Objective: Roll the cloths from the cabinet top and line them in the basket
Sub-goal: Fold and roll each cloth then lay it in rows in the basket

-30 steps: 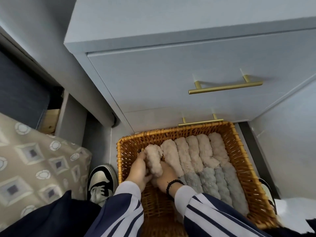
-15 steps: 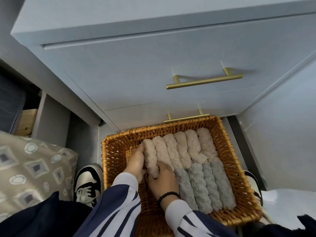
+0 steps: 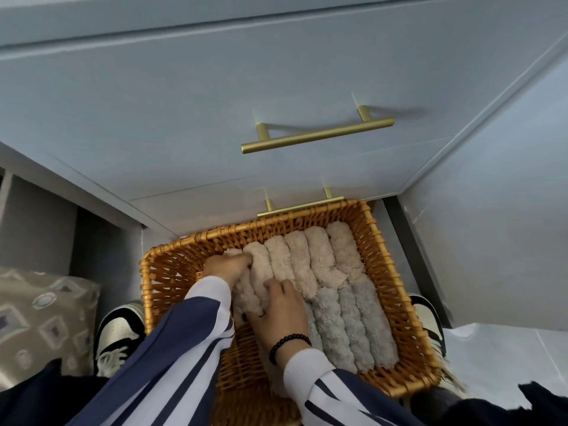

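Head view, looking down: both hands work on one beige rolled cloth (image 3: 246,295) at the left end of the row in the basket (image 3: 159,281).

1. Left hand (image 3: 226,267): fingers curled over the far end of the beige rolled cloth, gripping it. The fingertips sink into the pile and cannot be seen one by one.
2. Right hand (image 3: 281,312): laid on the near part of the same cloth, fingers bent over it and pressing it against the next roll. A ring sits on one finger and a black bead bracelet (image 3: 287,344) on the wrist. How tightly this hand closes cannot be told.
3. Row: the other beige rolls (image 3: 310,262) lie side by side, touching, and fill the far right part of the basket up to its right wall. The grey rolls (image 3: 353,324) lie in a second row nearer the person, end to end with the beige ones.
4. Open room: bare wicker shows to the left of the held cloth, up to the left wall, and in the near left part of the basket under the sleeves.
5. Edges: the far rim of the basket stands just beside the lower drawer handle (image 3: 299,207) of the cabinet (image 3: 184,133). A shoe (image 3: 118,335) stands just left of the basket; another shoe (image 3: 428,318) shows at its right.
6. Hidden: the striped sleeves (image 3: 172,364) cover the near rim and the near end of the held cloth. The cabinet top is out of the picture.
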